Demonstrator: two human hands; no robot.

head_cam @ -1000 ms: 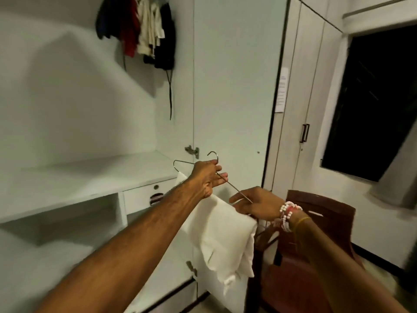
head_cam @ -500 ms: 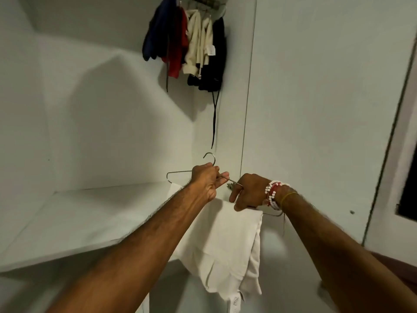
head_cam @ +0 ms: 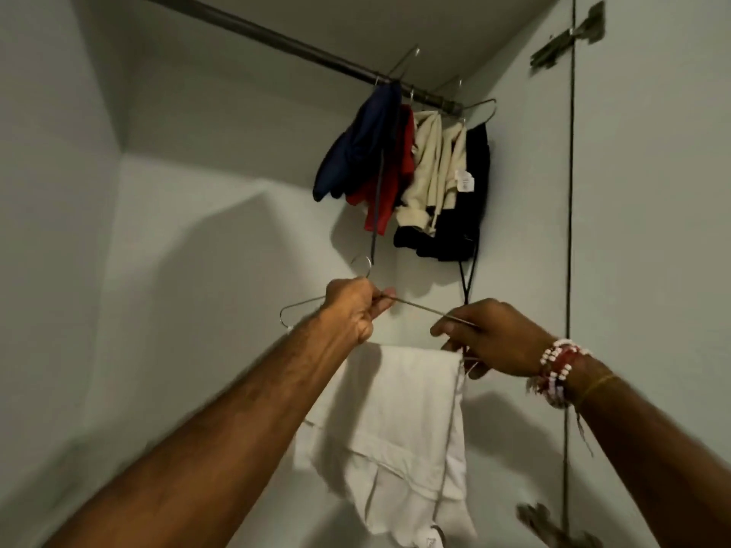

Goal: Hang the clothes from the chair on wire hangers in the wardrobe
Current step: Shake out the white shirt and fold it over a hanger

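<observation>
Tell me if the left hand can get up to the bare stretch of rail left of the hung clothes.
Probably yes. Nothing hangs between the left hand, gripping the hanger, and the rail; the hung clothes bunch at its right end. The rail sits well above, so reach is unsure.

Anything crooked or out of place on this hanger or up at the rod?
The white garment sits off-centre on the wire hanger, bunched toward the right hand, leaving the end beyond the left hand bare; it may slide. On the rod, one empty hanger lies tilted at the right end.
</observation>
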